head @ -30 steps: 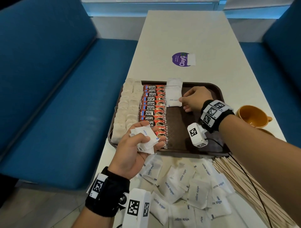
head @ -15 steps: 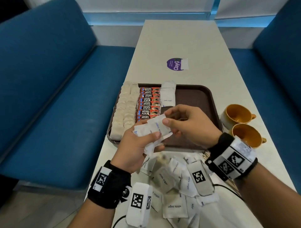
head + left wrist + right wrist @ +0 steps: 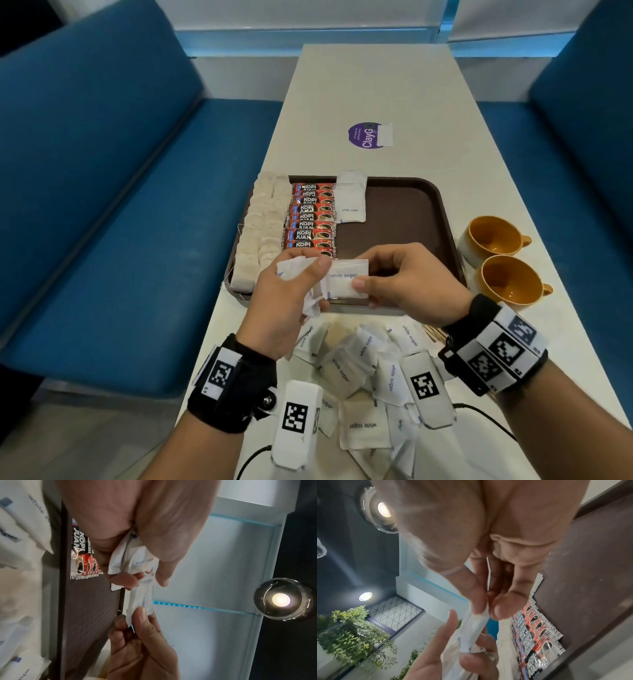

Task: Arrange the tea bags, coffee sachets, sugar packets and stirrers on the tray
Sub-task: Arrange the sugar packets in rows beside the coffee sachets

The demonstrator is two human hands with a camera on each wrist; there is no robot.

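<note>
Drawing a single sugar packet [image 3: 344,281] out of the bundle of packets [image 3: 297,274] clutched in the left hand [image 3: 286,301], the right hand [image 3: 409,284] now pinches that packet's free end between thumb and forefinger, above the tray's near edge. One second earlier the right hand was at the far part of the tray [image 3: 404,219], beside the short sugar column [image 3: 351,197], while the left hand waited with the bundle; it has since come back to the left hand for the next packet. Both hands therefore grip paper: the left is curled round the bundle, the right nips the one packet. On the tray, tea bags [image 3: 262,233] fill the left edge and coffee sachets [image 3: 310,219] lie next to them, so sugar is the stage in hand. Many loose packets [image 3: 363,377] remain on the surface near its front edge, and the stirrers [image 3: 433,331], barely visible behind the right wrist, are not yet on the tray. Two cups [image 3: 496,260] stand near the surface's right edge.
</note>
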